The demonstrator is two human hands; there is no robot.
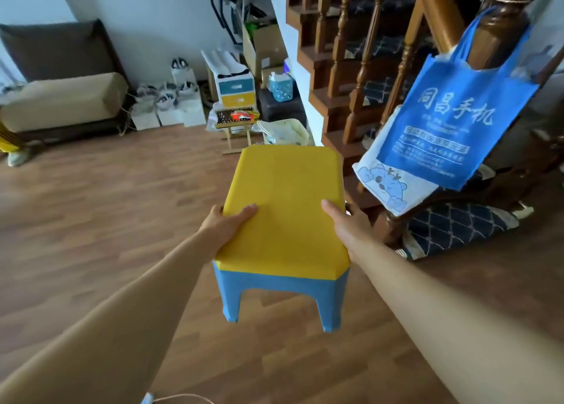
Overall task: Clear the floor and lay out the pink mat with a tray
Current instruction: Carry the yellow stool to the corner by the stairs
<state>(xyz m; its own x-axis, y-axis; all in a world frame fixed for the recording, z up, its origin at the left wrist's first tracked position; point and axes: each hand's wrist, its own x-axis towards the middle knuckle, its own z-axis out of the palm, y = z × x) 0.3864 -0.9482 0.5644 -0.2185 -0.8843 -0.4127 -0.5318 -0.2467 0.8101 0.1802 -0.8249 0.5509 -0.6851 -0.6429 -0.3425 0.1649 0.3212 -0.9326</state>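
A small plastic stool (287,196) with a yellow top and blue legs hangs in the air above the wooden floor (100,214), held between both hands. My left hand (227,225) grips its left edge, thumb on the yellow top. My right hand (348,223) grips the right edge the same way. Neither a pink mat nor a tray is in view.
A wooden staircase (360,68) rises at the right, with a blue tote bag (457,113) hanging from its post and a dark patterned cushion (457,229) at its foot. Boxes, bags and a small folding stand (236,120) crowd the far wall. A sofa (61,98) stands far left.
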